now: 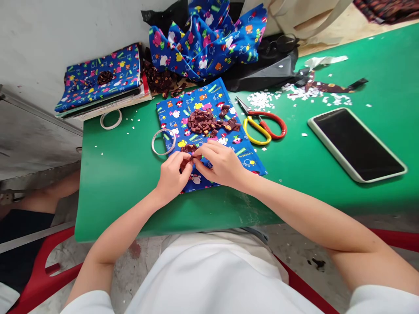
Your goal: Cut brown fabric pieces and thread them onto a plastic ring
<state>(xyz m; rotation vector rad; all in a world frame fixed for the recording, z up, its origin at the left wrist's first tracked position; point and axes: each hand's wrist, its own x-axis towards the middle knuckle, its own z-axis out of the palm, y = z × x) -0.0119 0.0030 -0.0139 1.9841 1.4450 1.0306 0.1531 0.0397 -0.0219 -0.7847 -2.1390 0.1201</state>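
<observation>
My left hand point(172, 174) and my right hand point(220, 163) meet over the near end of a blue cartoon-print cloth point(240, 150) on the green table point(114, 183). Both pinch a small dark brown piece point(191, 158) between their fingertips. A few more brown pieces lie just beyond my fingers. A heap of small brown pieces point(206, 121) sits in the middle of the cloth. A roll of clear tape point(163, 141) lies at the cloth's left edge, close to my left hand.
Red and yellow scissors point(263, 125) lie right of the cloth, a phone point(356, 144) farther right. White paper scraps point(262, 100) are scattered behind. A second tape ring point(111, 119), stacked blue cloth on books point(101, 78), crumpled blue fabric point(209, 39) and more brown pieces point(160, 80) sit at the back.
</observation>
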